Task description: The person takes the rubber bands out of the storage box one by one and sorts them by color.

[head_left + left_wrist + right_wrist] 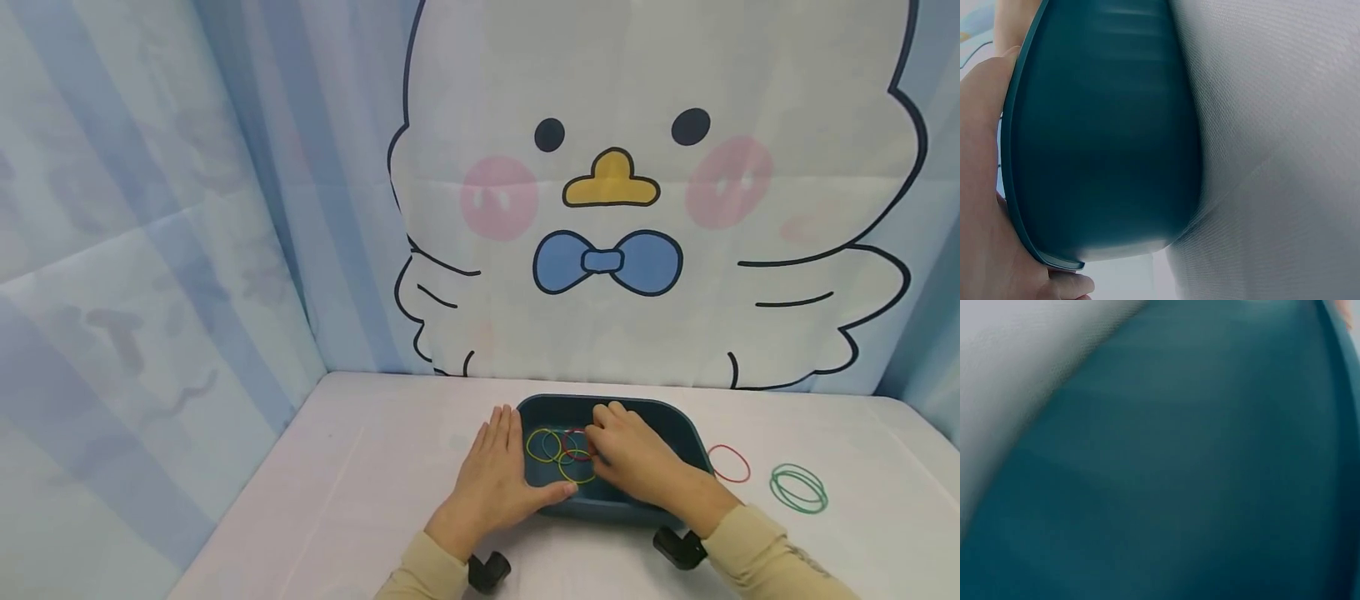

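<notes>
A dark teal tray [622, 510] holds yellow rubber bands [576, 481], a red rubber band [567, 457] and a blue-green one, overlapping on its floor. My left hand [495, 477] rests along the tray's left end, fingers straight, thumb over the near rim. In the left wrist view, that hand [988, 187] lies against the tray's rim. My right hand [637, 454] reaches into the tray with bent fingers beside the red band. Its fingertips are hidden, so whether they pinch a band does not show. The right wrist view is mostly the tray's outer wall [1179, 456].
Right of the tray, a red rubber band [748, 473] lies on the white table [360, 500]. Farther right is a loose group of green rubber bands [798, 489]. A curtain with a cartoon bird [611, 317] hangs behind the table.
</notes>
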Tool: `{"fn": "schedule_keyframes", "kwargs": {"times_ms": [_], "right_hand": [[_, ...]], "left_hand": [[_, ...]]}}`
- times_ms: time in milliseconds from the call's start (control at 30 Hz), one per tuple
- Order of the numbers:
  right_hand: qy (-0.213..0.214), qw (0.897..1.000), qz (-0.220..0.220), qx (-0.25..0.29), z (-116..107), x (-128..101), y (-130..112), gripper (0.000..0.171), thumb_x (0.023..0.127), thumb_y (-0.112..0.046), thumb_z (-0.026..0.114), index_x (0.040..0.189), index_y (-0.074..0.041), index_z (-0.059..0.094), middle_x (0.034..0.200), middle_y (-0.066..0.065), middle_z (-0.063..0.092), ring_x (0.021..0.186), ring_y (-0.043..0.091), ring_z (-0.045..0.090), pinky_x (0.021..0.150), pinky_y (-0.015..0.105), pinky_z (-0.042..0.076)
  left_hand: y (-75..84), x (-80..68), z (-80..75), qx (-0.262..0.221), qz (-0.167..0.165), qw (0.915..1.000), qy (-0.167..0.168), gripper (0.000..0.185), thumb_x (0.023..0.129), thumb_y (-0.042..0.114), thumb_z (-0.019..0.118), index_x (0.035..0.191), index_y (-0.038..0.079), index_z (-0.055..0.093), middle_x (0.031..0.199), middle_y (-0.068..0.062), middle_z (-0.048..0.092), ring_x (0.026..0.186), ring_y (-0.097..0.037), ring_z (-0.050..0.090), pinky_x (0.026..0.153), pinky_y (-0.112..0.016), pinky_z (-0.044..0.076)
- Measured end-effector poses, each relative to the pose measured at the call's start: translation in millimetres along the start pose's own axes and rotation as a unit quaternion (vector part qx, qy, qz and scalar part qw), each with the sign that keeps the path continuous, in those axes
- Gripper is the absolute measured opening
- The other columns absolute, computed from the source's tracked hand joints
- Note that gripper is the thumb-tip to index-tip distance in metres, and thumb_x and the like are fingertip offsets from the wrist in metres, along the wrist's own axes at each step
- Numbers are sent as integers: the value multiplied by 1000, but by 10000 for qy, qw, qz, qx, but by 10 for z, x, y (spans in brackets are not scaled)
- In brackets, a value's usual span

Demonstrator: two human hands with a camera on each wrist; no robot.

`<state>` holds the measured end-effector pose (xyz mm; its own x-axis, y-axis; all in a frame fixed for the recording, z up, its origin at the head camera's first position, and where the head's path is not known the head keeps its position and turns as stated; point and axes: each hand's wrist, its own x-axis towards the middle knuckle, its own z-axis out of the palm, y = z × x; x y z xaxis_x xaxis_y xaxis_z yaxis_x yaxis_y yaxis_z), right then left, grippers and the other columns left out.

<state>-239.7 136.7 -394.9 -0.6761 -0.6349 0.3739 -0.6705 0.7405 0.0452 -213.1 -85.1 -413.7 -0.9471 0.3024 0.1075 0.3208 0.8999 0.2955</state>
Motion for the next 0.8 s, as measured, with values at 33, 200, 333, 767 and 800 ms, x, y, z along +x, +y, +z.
{"fn": "schedule_keyframes", "kwargs": {"times_ms": [33, 200, 333, 767, 800], "right_hand": [[0, 10000, -3, 19, 11, 11, -3, 21, 76, -10, 77, 72, -19, 58, 76, -7, 41, 71, 10, 33, 62, 26, 32], [-66, 9999, 55, 135, 64, 47, -8, 19, 76, -9, 76, 72, -18, 59, 74, -7, 40, 70, 10, 31, 61, 25, 30], [-96, 9999, 64, 102, 87, 56, -11, 23, 74, -8, 76, 68, -19, 57, 73, -7, 38, 69, 10, 29, 60, 24, 27], [-328, 9992, 166, 156, 218, 125, 11, 23, 72, -5, 77, 65, -16, 58, 71, -4, 41, 67, 12, 32, 58, 26, 30], [-336, 9992, 163, 144, 228, 129, 11, 24, 72, -6, 77, 65, -16, 57, 70, -4, 41, 67, 12, 32, 58, 26, 30]], "left_hand": [[-2, 1, 1, -2, 1, 10000, 2, 125, 77, 90, 42, 157, -3, 16, 165, -20, 15, 155, -32, 12, 125, -47, 18], [-6, 5, 3, 19, -4, 10000, 31, 125, 77, 90, 41, 157, -2, 16, 165, -20, 16, 155, -31, 12, 125, -46, 18], [-6, 2, 8, 1, -11, 10000, 0, 126, 77, 91, 40, 157, -2, 16, 165, -20, 17, 155, -31, 12, 125, -47, 19], [-4, -15, 23, -28, -8, 10000, -10, 125, 77, 90, 41, 158, -1, 13, 166, -19, 13, 155, -30, 10, 125, -47, 17], [-4, -15, 21, -32, 5, 10000, 9, 125, 77, 90, 41, 157, -1, 14, 165, -19, 14, 155, -31, 11, 125, -47, 18]]}}
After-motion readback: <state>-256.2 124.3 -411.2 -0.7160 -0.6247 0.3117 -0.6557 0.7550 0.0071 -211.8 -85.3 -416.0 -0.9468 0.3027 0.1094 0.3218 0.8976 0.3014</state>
